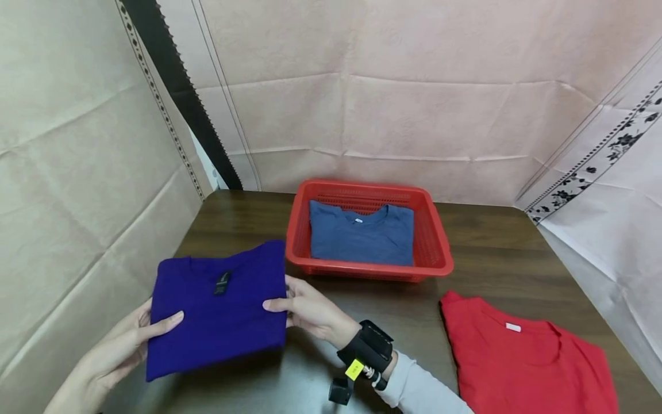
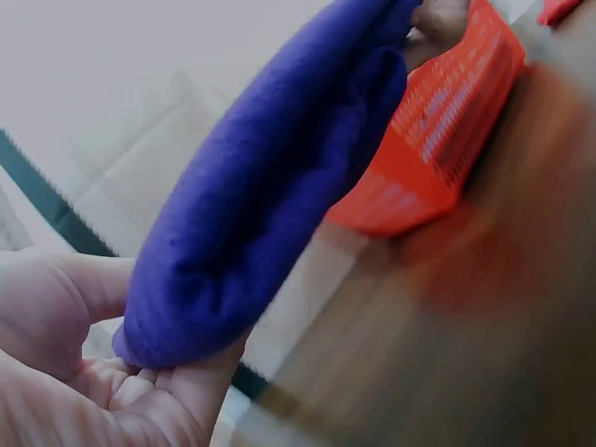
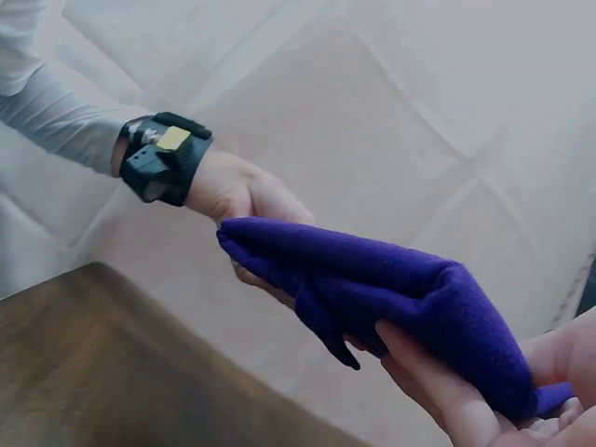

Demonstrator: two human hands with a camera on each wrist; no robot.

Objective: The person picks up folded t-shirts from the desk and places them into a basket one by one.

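Observation:
A folded purple T-shirt (image 1: 222, 322) with a dark neck label hangs between my two hands, lifted off the table. My left hand (image 1: 121, 342) grips its left edge, thumb on top and fingers underneath. At the opposite edge my right hand (image 1: 310, 307) pinches the cloth the same way. Both wrist views show the thick folded layers of the purple T-shirt (image 2: 251, 186) edge-on, held between thumb and fingers. Just beyond the right hand stands a red plastic basket (image 1: 445, 261), and a folded blue T-shirt (image 1: 362, 236) lies flat inside it.
A folded red T-shirt (image 1: 527, 356) lies on the right side of the dark wooden table (image 1: 481, 247). Pale creased cloth sheets (image 1: 414, 115) hang behind and on both sides of the table. A black strap with a small camera (image 1: 367, 351) is worn on the right wrist.

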